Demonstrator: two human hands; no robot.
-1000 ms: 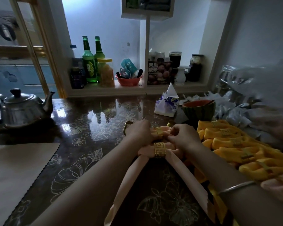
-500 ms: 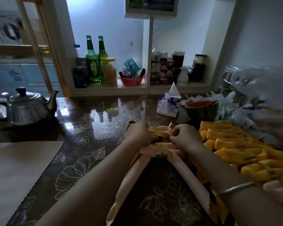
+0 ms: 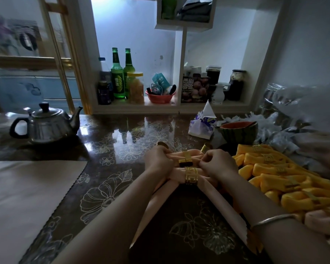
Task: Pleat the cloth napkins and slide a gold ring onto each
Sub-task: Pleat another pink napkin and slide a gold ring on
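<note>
Tails of a peach napkin (image 3: pixel 217 204) splay toward the viewer across the flower-patterned counter (image 3: pixel 103 197), gathered at their far end through a gold ring (image 3: pixel 191 175). A silver bracelet (image 3: pixel 272 220) circles the right wrist. Just past the ring, the left hand (image 3: pixel 157 159) and right hand (image 3: pixel 216 163) flank the bundle, the fingers of each curled and pinching peach folds. Between them a second gold ring (image 3: pixel 186 159) sits on peach fabric; whether that is the same cloth I cannot tell. A pale cloth (image 3: pixel 27 197) lies flat at left. Yellow napkins (image 3: pixel 274 180), already ringed, are heaped at right. Two loose rings (image 3: pixel 207 147) stand just beyond the hands. Farther back are a halved watermelon (image 3: pixel 238 131), a tissue pack (image 3: pixel 202 125) and a steel kettle (image 3: pixel 46 124), then green bottles (image 3: pixel 117 79) on the shelf (image 3: pixel 160 108).
</note>
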